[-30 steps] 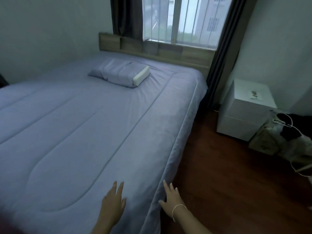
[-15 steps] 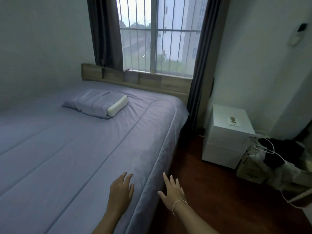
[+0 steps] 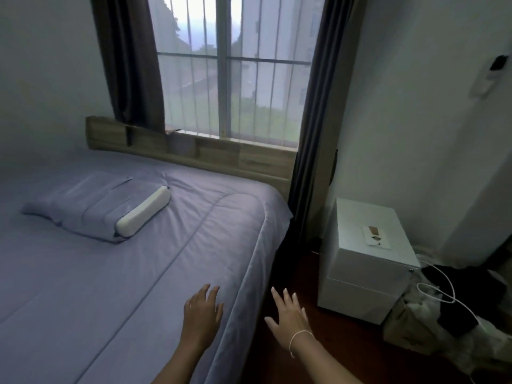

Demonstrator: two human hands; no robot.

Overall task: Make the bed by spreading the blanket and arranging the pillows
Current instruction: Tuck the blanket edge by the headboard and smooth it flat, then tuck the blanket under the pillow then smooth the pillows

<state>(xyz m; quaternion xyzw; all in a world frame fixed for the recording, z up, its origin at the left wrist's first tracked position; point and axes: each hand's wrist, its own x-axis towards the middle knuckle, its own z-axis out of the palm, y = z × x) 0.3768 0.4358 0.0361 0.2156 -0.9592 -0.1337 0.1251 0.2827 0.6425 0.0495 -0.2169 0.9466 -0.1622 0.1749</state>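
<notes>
A lilac blanket (image 3: 124, 273) lies smooth over the bed (image 3: 255, 267) below the window (image 3: 232, 73), with a white cabinet (image 3: 365, 261) beside the bed. The pillow (image 3: 94, 207) lies near the headboard (image 3: 194, 151). Both hands are spread: the left hand (image 3: 201, 317) flat on the blanket near the bed's edge, the right hand (image 3: 288, 314) just off that edge.

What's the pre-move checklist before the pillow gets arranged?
1. Blanket spread flat over the bed: ok, no large folds visible.
2. Blanket edge hanging down the near side: ok as far as shown.
3. Left hand free: ok, fingers straight, holding nothing, over the blanket.
4. Right hand free: ok, open, past the bed edge above the floor.
5. Pillow squared to the headboard: not ok, it lies angled, white insert poking out.
6. Second pillow present: cannot tell, only one in view.
</notes>
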